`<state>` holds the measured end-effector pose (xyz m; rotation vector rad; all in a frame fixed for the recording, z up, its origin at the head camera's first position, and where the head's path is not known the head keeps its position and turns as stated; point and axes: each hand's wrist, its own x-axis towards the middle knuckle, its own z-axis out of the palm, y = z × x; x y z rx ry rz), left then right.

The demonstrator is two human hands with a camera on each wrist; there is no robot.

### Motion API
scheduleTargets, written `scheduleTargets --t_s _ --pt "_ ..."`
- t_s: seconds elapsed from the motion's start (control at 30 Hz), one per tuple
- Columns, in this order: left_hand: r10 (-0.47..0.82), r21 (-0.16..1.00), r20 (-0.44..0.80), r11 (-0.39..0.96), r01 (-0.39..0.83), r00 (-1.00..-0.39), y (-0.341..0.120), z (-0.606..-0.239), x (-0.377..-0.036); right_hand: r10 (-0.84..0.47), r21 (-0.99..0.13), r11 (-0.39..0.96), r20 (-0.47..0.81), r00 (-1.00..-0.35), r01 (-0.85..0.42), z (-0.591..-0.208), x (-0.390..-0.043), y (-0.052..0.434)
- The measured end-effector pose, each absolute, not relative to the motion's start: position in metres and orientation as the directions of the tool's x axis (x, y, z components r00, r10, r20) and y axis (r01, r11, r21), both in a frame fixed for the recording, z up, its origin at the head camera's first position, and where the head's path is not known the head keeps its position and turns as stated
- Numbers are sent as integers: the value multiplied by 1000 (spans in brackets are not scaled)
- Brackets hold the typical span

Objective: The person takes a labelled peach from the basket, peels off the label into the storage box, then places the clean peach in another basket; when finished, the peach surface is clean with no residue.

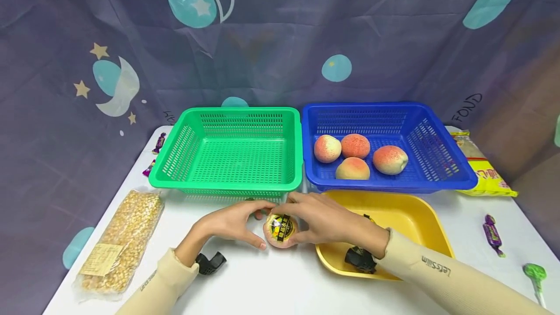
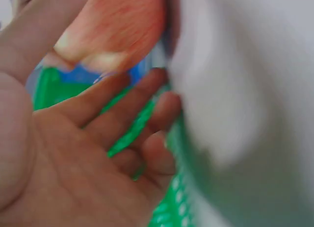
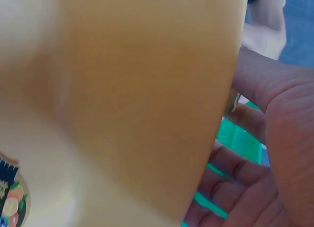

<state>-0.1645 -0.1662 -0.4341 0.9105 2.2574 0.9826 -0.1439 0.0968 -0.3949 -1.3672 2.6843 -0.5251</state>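
A peach [image 1: 280, 231] with a black and yellow label on top is at the table's front middle, its reddish side blurred in the left wrist view. My right hand [image 1: 321, 218] grips it from the right between thumb and fingers. On its left side, my left hand [image 1: 234, 222] is spread with thumb and fingers apart, its palm bare in the left wrist view; I cannot tell whether a fingertip touches the peach. In the right wrist view, the yellow basin [image 3: 147, 89] hides most of the peach.
Behind are a green basket [image 1: 240, 159] and a blue basket [image 1: 437, 179] holding several peaches [image 1: 355, 146]. The yellow basin, under my right forearm, has a loose label [image 3: 14, 202]. A bag of kernels [image 1: 122, 242] lies left; a purple candy [image 1: 493, 236] and green lollipop [image 1: 534, 272] lie right.
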Motion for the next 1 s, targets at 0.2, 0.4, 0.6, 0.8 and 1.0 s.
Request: scheduleTargets --t_s 0.2,0.4,0.6,0.8,1.0 --pt "752 809 -145 464 361 -643 -151 -445 -167 -804 -307 517 146 -576 -799 -391 -140 102" --pt "756 841 -110 417 345 -646 -148 -449 -171 -744 -469 535 131 -655 -702 -384 -140 108" --pt "764 840 -72 393 374 -641 -144 -450 -173 -726 -490 559 100 -680 -669 -385 -140 107" --pt "771 836 -55 383 393 -634 -143 -451 -172 -702 -627 520 73 -708 -581 -386 -142 106" --pt "758 821 -72 415 393 -649 -144 -450 -172 -668 -721 475 78 -740 -505 -382 -143 105"
